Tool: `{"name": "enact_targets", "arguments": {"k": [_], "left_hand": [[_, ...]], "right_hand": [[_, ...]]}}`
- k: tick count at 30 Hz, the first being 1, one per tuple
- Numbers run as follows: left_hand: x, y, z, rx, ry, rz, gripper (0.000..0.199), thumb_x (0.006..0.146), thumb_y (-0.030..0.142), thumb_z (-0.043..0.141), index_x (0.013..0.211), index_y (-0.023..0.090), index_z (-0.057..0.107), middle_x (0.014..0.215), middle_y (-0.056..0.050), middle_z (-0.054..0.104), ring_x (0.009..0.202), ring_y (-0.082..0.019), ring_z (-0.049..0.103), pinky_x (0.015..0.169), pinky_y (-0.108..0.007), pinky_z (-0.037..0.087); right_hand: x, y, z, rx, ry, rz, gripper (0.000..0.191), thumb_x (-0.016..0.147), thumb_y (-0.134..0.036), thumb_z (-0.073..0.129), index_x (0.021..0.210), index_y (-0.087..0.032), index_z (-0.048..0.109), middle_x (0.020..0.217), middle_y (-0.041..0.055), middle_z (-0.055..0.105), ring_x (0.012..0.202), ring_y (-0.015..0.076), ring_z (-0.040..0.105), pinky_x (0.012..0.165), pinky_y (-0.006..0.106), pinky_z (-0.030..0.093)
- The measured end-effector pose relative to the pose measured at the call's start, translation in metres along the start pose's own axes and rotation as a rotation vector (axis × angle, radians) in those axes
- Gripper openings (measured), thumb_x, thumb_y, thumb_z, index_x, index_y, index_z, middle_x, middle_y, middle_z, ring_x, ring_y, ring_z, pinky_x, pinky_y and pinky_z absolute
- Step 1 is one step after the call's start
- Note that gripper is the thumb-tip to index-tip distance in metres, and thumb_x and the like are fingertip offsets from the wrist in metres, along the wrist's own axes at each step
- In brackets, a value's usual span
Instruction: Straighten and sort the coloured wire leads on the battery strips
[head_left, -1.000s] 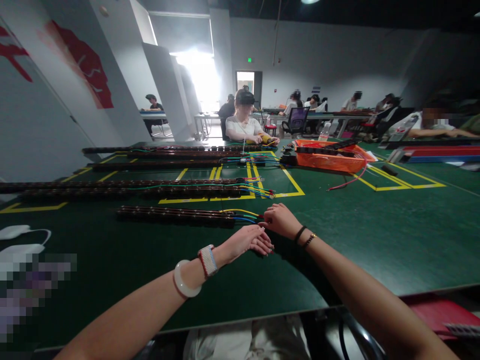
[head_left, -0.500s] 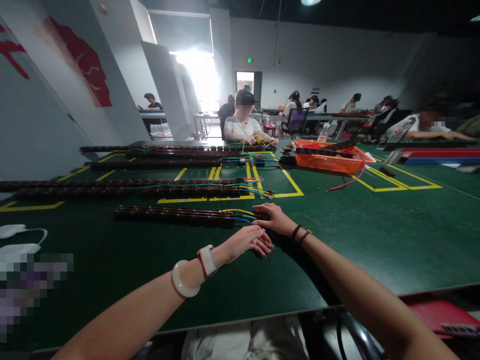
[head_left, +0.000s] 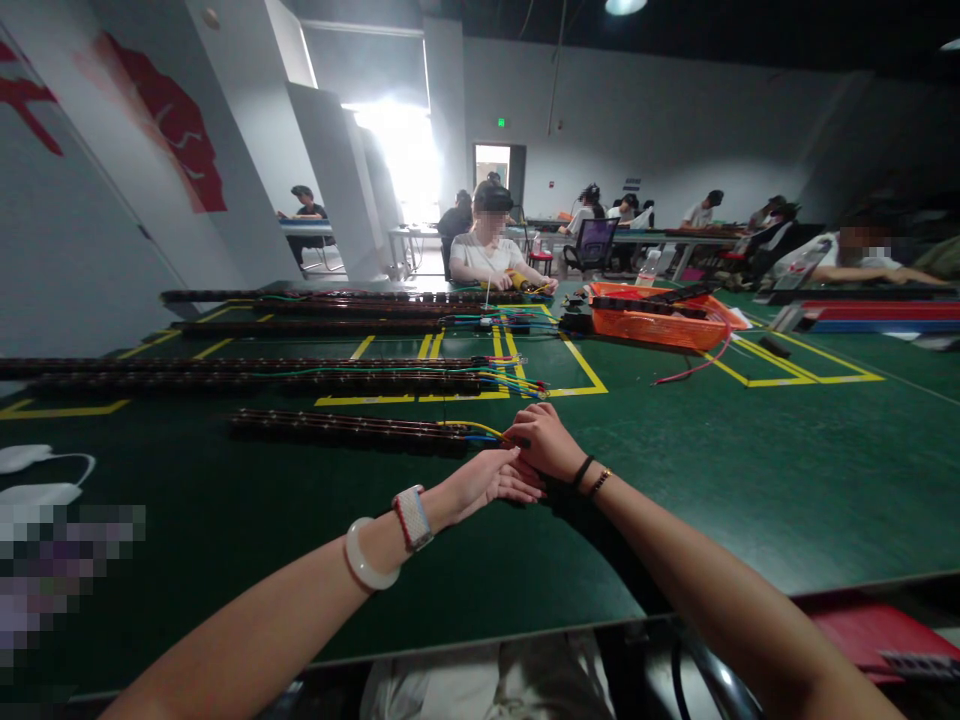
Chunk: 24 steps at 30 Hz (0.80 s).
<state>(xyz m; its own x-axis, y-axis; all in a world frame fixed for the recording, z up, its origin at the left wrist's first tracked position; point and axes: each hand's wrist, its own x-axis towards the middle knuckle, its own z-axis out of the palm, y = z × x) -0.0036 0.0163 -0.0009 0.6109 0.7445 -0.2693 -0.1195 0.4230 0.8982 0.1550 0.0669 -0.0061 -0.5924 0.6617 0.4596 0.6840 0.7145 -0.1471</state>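
Observation:
On the green table in front of me lies a short dark strip (head_left: pixel 352 427) with yellow and blue wires (head_left: pixel 487 432) leaving its right end. My right hand (head_left: pixel 546 442) is closed around the ends of these wires; its fingertips are partly hidden. Just below and left of it is my left hand (head_left: pixel 499 480), fingers stretched out to the right and its thumb close to the right hand's fingers. I see nothing held in the left hand. Longer dark strips (head_left: pixel 300 380) with coloured wire ends lie beyond the short one.
An orange basket (head_left: pixel 660 330) holding dark parts stands at the back right, a red wire (head_left: pixel 694 372) hanging out. Yellow tape (head_left: pixel 600 385) marks the table (head_left: pixel 720 480). Across it sits a person (head_left: pixel 480 255) holding a yellow tool. White objects (head_left: pixel 37 492) lie at left.
My right hand has closed its fingers on the wire ends. My left hand has risen slightly and its fingers have straightened, nearer the right hand.

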Motion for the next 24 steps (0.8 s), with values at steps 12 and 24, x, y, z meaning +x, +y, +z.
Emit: {"name": "enact_targets", "arguments": {"k": [12,24], "left_hand": [[0.007,-0.002,-0.005,-0.459,0.201,0.072,0.026,0.094,0.021,0.037,0.084,0.011,0.058,0.081,-0.01,0.066,0.077,-0.016,0.065,0.089,-0.036,0.048],[0.009,-0.003,-0.006,-0.493,0.257,0.192,0.025,0.093,0.019,0.041,0.076,0.012,0.057,0.069,-0.003,0.06,0.057,-0.008,0.055,0.081,-0.031,0.052]], "right_hand": [[0.0,-0.018,-0.011,-0.452,-0.006,-0.257,0.018,0.092,-0.017,0.046,0.086,-0.016,0.063,0.08,0.0054,0.055,0.079,0.0191,0.042,0.084,0.037,0.03],[-0.003,-0.021,-0.021,-0.211,-0.047,-0.226,0.033,0.092,-0.042,0.047,0.111,-0.018,0.06,0.094,0.0085,0.057,0.088,0.0211,0.046,0.087,0.036,0.033]]}}
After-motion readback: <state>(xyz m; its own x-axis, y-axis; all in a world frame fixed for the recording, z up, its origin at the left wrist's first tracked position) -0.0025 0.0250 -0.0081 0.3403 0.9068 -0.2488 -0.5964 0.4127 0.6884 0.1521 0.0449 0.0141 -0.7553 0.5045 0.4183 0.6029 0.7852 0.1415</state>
